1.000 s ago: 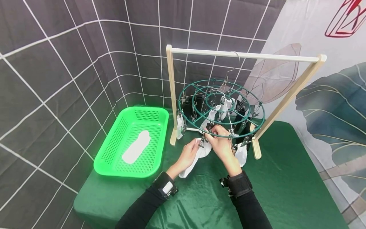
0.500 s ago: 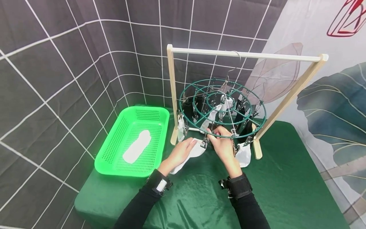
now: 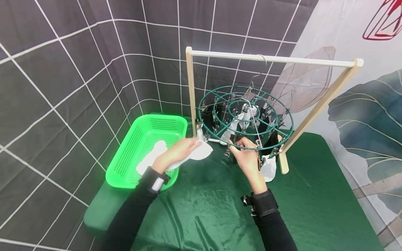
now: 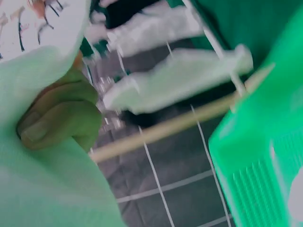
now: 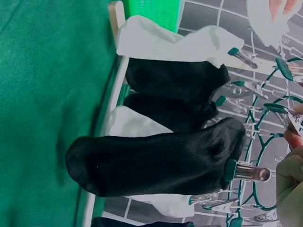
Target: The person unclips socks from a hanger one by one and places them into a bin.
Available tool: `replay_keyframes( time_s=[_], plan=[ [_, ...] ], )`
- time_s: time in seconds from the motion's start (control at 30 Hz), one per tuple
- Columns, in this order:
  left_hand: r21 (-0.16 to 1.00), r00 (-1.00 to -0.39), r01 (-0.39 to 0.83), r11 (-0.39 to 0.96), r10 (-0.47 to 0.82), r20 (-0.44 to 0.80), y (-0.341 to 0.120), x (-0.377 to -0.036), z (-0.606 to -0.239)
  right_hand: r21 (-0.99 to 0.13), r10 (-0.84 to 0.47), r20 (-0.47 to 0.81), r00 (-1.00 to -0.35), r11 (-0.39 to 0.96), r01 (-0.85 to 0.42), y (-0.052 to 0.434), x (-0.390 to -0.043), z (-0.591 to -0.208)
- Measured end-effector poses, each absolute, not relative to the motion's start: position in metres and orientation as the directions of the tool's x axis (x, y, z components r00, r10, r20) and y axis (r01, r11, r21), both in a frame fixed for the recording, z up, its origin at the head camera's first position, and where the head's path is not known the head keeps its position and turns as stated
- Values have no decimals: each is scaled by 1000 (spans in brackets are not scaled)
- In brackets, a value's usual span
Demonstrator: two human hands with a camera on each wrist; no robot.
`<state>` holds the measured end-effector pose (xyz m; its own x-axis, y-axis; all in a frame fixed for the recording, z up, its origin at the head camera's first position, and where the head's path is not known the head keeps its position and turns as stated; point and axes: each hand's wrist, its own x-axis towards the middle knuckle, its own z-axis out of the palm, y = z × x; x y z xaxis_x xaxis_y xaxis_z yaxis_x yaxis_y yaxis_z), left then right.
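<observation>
White sock (image 3: 198, 153), limp and creased, gripped in left hand (image 3: 177, 152)

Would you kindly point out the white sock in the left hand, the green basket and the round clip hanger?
white sock (image 3: 201, 152), head view, on the end sticking out past the fingers.
green basket (image 3: 127, 158), head view, on its left perforated wall.
round clip hanger (image 3: 284, 114), head view, on its outer green ring.

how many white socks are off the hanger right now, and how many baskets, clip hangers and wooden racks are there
white socks off the hanger: 2, one held in the left hand at, one lying in the basket
green basket: 1
round clip hanger: 1
wooden rack: 1
total: 5
</observation>
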<state>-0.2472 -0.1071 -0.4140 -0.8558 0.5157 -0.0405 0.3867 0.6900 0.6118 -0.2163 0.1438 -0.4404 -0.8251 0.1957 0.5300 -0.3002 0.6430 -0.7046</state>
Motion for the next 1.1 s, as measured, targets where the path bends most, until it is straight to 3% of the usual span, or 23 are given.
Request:
replay_keyframes(
  time_s=[0.3, 0.63, 0.77, 0.9, 1.1],
  plan=[
    [516, -887, 399, 758, 462, 8, -151, -284, -406, -739, 221, 486, -846, 621, -263, 146, -216, -441],
    [485, -935, 226, 845, 328, -136, -189, -308, -464, -763, 199, 451, -870, 593, -259, 148, -215, -438],
    [537, -939, 40, 843, 215, -268, -203, -310, -477, -761, 190, 453, -871, 591, -267, 148, -215, -439],
    [510, -933, -116, 852, 82, -350, -211, -311, -490, -756, 176, 475, -862, 582, -298, 148, -214, -441],
    [390, -950, -47, 920, 80, -303, -213, -312, -507, -740, 166, 498, -851, 593, -317, 149, -214, -441]
  ],
)
